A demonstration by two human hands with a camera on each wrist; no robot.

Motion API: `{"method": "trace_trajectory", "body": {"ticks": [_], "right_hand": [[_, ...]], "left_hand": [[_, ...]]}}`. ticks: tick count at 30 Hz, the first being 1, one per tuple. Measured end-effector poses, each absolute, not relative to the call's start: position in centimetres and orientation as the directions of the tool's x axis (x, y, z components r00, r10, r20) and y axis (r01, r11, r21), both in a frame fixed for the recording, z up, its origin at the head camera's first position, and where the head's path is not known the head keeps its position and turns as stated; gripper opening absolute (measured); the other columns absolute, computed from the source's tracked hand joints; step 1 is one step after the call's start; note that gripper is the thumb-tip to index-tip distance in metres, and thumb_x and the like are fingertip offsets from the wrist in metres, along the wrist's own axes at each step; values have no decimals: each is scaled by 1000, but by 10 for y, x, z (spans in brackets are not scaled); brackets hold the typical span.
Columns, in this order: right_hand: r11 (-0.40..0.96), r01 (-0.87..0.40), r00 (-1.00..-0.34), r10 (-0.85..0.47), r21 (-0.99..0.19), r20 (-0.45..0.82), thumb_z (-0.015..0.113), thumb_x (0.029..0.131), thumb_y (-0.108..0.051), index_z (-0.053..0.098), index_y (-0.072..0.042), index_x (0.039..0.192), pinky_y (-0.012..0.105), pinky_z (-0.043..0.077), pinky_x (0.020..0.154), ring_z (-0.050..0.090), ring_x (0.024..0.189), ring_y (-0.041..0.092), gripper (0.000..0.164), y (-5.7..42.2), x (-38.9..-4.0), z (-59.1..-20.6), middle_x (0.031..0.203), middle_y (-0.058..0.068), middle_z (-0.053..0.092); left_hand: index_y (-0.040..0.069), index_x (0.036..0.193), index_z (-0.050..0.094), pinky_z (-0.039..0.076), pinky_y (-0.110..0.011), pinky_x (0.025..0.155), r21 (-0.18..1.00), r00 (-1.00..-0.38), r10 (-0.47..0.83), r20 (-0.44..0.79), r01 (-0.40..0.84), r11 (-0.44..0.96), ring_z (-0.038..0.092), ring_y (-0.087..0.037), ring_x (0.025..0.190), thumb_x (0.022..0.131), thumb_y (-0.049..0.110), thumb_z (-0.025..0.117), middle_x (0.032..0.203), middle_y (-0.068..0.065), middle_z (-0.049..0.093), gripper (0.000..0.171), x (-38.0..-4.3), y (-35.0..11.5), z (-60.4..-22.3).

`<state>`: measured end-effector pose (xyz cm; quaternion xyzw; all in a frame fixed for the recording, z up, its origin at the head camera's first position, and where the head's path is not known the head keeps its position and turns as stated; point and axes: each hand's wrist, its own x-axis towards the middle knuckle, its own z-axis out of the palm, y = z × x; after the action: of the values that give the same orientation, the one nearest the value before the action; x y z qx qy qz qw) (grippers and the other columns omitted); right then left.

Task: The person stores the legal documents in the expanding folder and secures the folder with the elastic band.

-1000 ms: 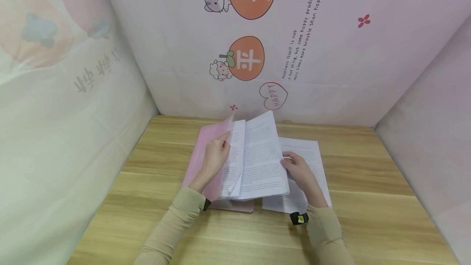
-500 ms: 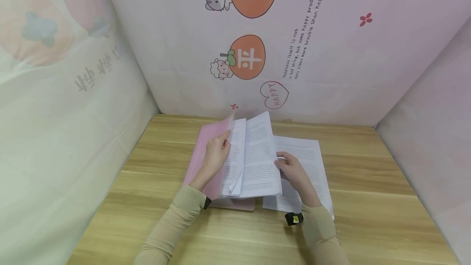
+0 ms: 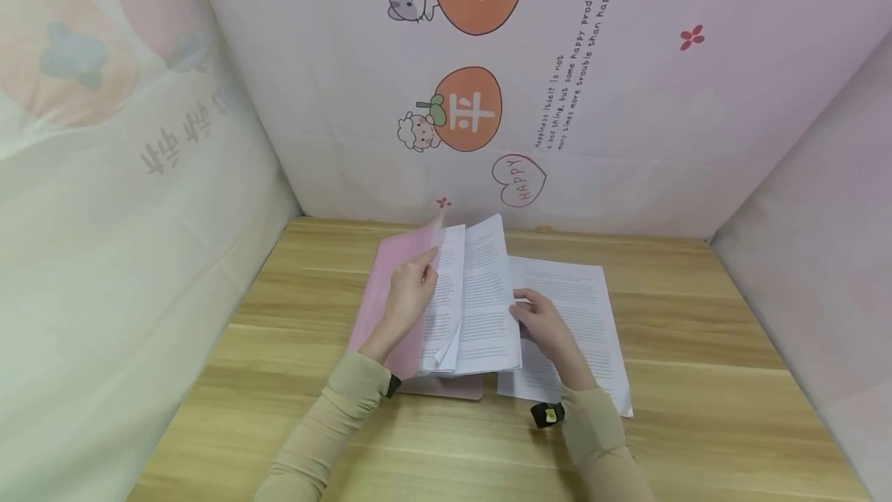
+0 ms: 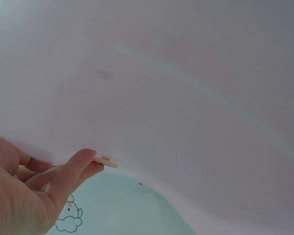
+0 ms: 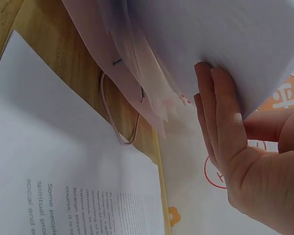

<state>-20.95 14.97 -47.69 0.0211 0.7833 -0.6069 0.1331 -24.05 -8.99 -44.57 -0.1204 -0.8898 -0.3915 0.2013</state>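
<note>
In the head view a pink folder (image 3: 387, 277) lies half opened on the table, with printed sheets (image 3: 484, 320) inside it. My left hand (image 3: 408, 297) pinches the folder's raised translucent cover at its edge; the left wrist view shows thumb and fingers on that edge, with the cover (image 4: 176, 122) filling most of the picture. At the sheets' right edge, my right hand (image 3: 549, 324) holds them between thumb and fingers, lifted at an angle. Its straight fingers lie against the back of the sheets in the right wrist view. Under my right forearm lies a separate printed sheet (image 3: 588, 308).
A pink elastic loop (image 5: 107, 104) hangs from the folder's edge, beside the flat sheet. The wooden table (image 3: 697, 378) meets patterned cloth walls (image 3: 613, 177) at the back and on both sides.
My right hand has moved left, bringing the right edge of the held sheets with it, so more of the flat sheet beneath shows. The left hand stays on the cover.
</note>
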Motion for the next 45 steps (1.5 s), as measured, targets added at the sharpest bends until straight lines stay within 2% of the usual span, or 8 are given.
{"method": "trace_trajectory", "body": {"ticks": [7, 13, 19, 27, 36, 45], "right_hand": [[260, 200, -962, -132, -945, -240, 45, 102, -13, 42, 4, 144, 29, 58, 83, 69, 99, 21, 45, 148, -208, -477, 131, 31, 59], [307, 197, -955, -156, -931, -254, 48, 101, -18, 39, 2, 147, 35, 57, 91, 67, 112, 28, 51, 153, -203, -478, 134, 30, 59], [327, 206, -949, -162, -923, -269, 52, 99, -18, 37, 2, 148, 32, 59, 85, 68, 106, 23, 55, 157, -199, -478, 134, 29, 59], [306, 223, -955, -124, -925, -271, 53, 98, -13, 42, 1, 146, 30, 59, 80, 69, 99, 19, 52, 153, -201, -480, 131, 30, 60], [286, 201, -956, -150, -937, -251, 55, 96, -9, 45, 1, 144, 28, 59, 77, 69, 89, 16, 50, 140, -207, -484, 126, 29, 64], [280, 197, -952, -173, -940, -251, 57, 96, -13, 45, 4, 143, 30, 60, 80, 70, 90, 14, 51, 137, -207, -487, 127, 30, 63]], "left_hand": [[-5, 125, 66, 24, -17, 47, 642, -880, 47, 473, 380, 666, 24, -2, 48, 85, -6, 54, 61, -13, 57, 41, -239, -90, -446], [-5, 123, 66, 24, -17, 47, 642, -874, 53, 483, 395, 657, 24, -2, 48, 85, -6, 53, 70, -18, 65, 40, -240, -91, -448], [-6, 124, 65, 26, -17, 48, 638, -874, 57, 483, 396, 660, 29, -7, 50, 86, -6, 52, 85, -21, 72, 40, -241, -92, -446], [-4, 126, 65, 24, -18, 48, 651, -888, 53, 457, 374, 661, 27, -7, 50, 85, -5, 52, 66, -14, 59, 42, -240, -90, -445], [-3, 126, 65, 28, -18, 50, 649, -885, 59, 461, 382, 657, 32, -8, 53, 86, -4, 53, 74, -16, 66, 42, -240, -88, -442], [-2, 127, 65, 26, -18, 50, 657, -898, 49, 438, 356, 665, 32, -8, 52, 86, -4, 52, 65, -13, 60, 43, -240, -91, -444]]}}
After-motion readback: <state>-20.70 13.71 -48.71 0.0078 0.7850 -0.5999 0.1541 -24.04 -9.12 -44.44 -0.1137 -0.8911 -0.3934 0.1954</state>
